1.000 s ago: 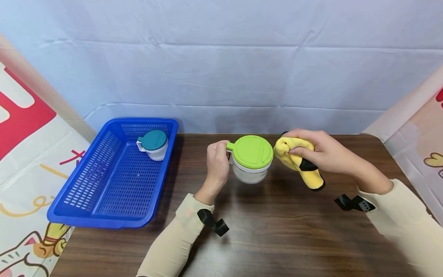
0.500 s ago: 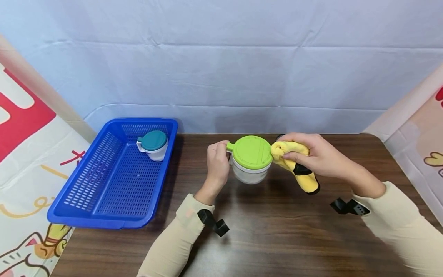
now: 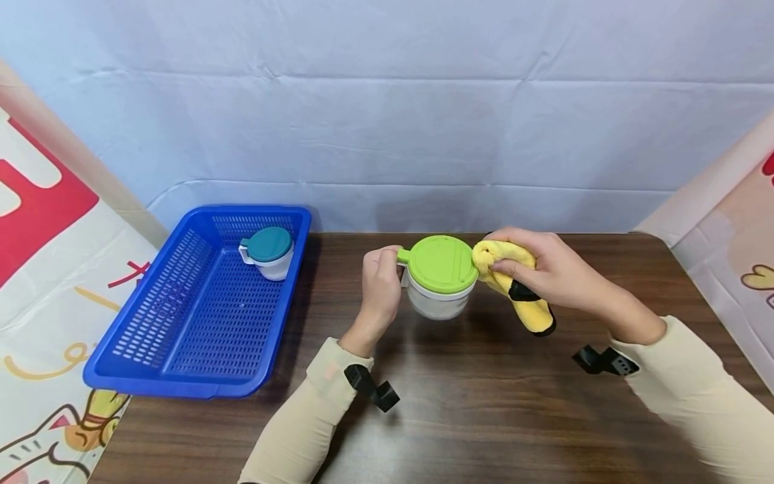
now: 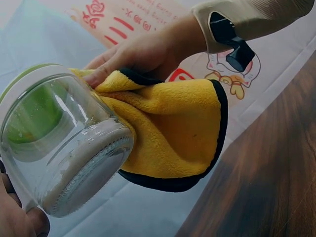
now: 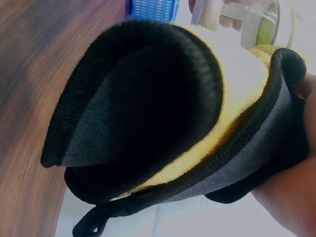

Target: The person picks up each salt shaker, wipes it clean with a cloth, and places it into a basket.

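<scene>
A clear glass jar [image 3: 437, 300] [image 4: 64, 148] with a green lid [image 3: 440, 263] is held just above the wooden table [image 3: 484, 403]. My left hand [image 3: 379, 286] grips the jar's handle at its left side. My right hand [image 3: 544, 272] [image 4: 143, 52] holds a bunched yellow cloth with black trim [image 3: 514, 286] [image 4: 168, 133] [image 5: 163, 113] and presses it against the right edge of the lid and the jar's side. The right wrist view is almost filled by the cloth, with the jar [image 5: 256, 24] small at the top.
A blue perforated basket [image 3: 199, 302] stands at the table's left side, holding a small white cup with a teal lid [image 3: 269, 252] in its far corner. A pale blue backdrop hangs behind, and printed sheets border both sides.
My right hand has moved left with the cloth, from slightly apart from the jar to pressed against the lid's right edge. The left hand and jar have barely moved.
</scene>
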{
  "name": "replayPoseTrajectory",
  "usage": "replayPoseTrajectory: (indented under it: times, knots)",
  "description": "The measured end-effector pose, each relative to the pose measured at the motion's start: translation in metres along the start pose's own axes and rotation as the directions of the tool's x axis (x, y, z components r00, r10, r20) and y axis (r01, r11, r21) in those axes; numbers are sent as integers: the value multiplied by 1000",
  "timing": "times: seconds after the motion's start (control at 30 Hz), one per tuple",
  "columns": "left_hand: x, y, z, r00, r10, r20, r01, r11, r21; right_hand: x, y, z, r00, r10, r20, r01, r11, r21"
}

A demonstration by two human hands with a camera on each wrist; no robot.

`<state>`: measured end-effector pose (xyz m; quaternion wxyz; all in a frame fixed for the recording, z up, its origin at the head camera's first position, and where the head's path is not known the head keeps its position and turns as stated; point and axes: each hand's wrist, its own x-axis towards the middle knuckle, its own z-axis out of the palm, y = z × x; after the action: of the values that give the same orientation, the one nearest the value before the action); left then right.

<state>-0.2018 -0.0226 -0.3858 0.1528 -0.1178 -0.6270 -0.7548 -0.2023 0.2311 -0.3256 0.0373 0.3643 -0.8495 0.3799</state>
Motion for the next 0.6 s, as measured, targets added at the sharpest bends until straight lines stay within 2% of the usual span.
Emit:
replayPoseTrajectory:
  times: [0.37, 0.6]
  knots:
    - [0, 2, 2, 999, -12, -34, 12, 1000, 22, 8, 0, 2, 998, 5, -56, -8, 999, -45]
    - [0, 3, 3, 999, -1, -46, 2, 999, 32, 17, 4, 6, 996, 52, -69, -55, 997, -46]
